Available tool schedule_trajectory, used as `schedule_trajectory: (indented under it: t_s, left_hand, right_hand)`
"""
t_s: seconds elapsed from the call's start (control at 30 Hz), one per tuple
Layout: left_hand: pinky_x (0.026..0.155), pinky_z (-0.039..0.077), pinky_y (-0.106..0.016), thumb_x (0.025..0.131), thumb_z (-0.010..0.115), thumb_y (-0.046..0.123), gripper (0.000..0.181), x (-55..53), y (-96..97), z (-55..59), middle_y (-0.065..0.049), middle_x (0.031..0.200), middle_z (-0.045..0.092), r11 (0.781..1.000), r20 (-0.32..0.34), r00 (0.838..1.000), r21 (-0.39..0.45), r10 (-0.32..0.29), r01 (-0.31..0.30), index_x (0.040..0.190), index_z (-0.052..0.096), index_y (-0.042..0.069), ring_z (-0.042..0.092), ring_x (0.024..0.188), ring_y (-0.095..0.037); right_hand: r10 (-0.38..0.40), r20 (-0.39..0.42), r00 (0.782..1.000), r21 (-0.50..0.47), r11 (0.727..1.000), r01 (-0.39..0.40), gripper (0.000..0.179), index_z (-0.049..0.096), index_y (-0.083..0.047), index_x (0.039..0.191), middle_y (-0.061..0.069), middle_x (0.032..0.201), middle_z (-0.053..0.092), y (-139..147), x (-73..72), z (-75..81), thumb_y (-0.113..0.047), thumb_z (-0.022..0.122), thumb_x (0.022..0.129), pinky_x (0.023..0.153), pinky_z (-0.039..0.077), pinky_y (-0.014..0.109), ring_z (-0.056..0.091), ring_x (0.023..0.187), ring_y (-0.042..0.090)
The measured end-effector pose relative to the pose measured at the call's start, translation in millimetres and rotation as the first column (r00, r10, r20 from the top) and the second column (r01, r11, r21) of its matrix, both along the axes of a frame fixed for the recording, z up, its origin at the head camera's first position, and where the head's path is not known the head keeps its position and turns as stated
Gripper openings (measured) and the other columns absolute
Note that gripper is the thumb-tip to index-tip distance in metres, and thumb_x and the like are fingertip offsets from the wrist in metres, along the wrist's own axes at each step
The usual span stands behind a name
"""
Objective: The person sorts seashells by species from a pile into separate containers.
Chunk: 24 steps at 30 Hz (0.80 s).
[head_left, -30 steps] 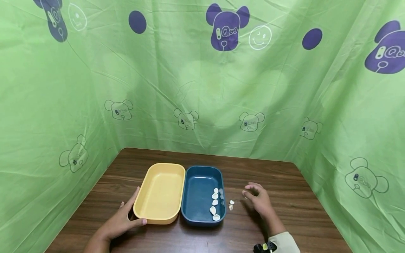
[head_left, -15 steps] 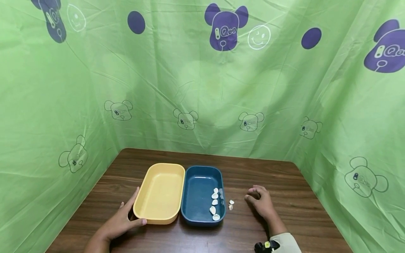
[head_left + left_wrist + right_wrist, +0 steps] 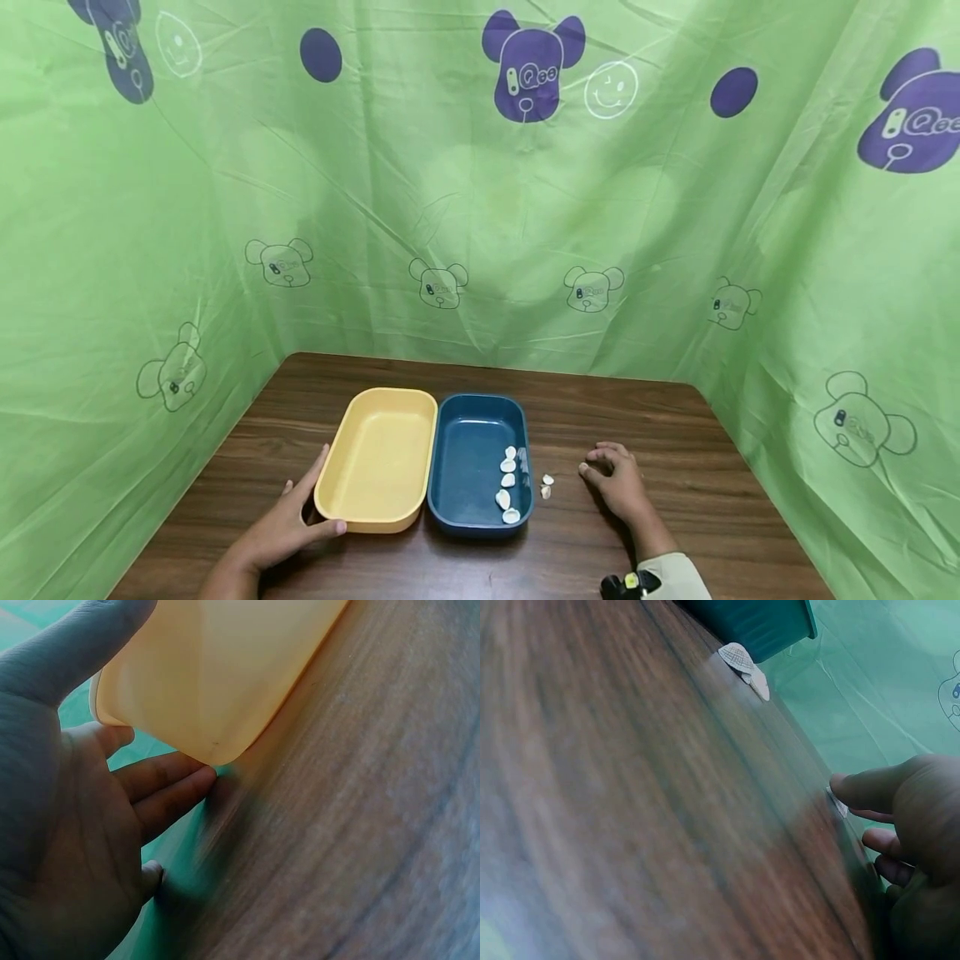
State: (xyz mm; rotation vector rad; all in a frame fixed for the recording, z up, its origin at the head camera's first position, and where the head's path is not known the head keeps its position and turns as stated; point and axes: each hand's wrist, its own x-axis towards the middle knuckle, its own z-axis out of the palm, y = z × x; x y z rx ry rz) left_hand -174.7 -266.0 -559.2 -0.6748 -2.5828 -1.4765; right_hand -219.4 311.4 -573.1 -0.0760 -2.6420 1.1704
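Note:
At the near left corner of a yellow tray, my left hand holds the wall, thumb on the front side and fingers along the left side. The left wrist view shows the fingertips touching the tray low down. My right hand rests low over the table on the right, thumb and fingers bent. In the right wrist view a small white seashell shows at the thumb tip, mostly hidden by the hand; it appears pinched there. Two small seashells lie between that hand and the blue tray.
Inside the blue tray, several white seashells form a row along its right side. Both trays stand side by side on the brown wooden table. A green printed curtain rises behind the table and at both sides.
My right hand has come slightly down and right, and its fingers have drawn closer to the thumb. The left hand and the trays keep their places.

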Motion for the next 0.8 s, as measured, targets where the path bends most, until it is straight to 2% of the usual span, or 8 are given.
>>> schedule_trajectory:
  t_s: [0.07,0.47,0.67,0.8]
  left_hand:
    - [0.117,-0.005,-0.094,0.085,0.089,0.022,0.118,0.4,0.0,-0.7,-0.034,0.175,0.026,1.0,-0.001,1.0,-0.003,0.001,-0.001,0.178,0.016,0.019,0.016,0.139,0.029]
    - [0.119,-0.006,-0.093,0.084,0.09,0.021,0.12,-0.7,-0.8,-1.4,-0.031,0.176,0.028,1.0,0.013,1.0,0.001,0.002,-0.002,0.178,0.014,0.02,0.017,0.141,0.027]
    - [0.119,-0.004,-0.093,0.084,0.09,0.022,0.12,-0.1,-1.6,-0.4,-0.03,0.176,0.028,1.0,0.015,1.0,-0.006,0.008,-0.008,0.178,0.015,0.018,0.021,0.147,0.015]
    - [0.119,-0.005,-0.093,0.084,0.09,0.021,0.119,-0.3,-1.2,-1.4,-0.031,0.176,0.028,1.0,0.011,1.0,0.001,0.005,-0.005,0.177,0.015,0.014,0.019,0.144,0.021]
  right_hand:
    - [0.002,0.001,1.0,0.004,1.0,-0.002,0.016,0.08,-0.004,0.105,0.023,0.143,0.065,-0.1,0.3,0.1,-0.015,0.084,0.096,0.112,0.041,0.065,0.053,0.139,0.047]
    - [0.005,0.023,1.0,0.036,0.999,-0.006,0.013,0.08,-0.006,0.103,0.021,0.144,0.065,0.9,0.1,1.5,-0.016,0.084,0.096,0.112,0.039,0.067,0.051,0.14,0.045]
    - [-0.001,0.044,0.999,0.034,0.999,-0.001,0.008,0.079,-0.008,0.097,0.02,0.146,0.065,0.1,-1.2,-0.5,-0.015,0.081,0.097,0.113,0.033,0.072,0.049,0.143,0.046]
    - [-0.003,0.046,0.999,0.032,0.999,0.002,0.008,0.077,-0.007,0.096,0.02,0.146,0.064,-0.4,-1.6,-0.2,-0.014,0.08,0.098,0.112,0.032,0.072,0.048,0.144,0.045]
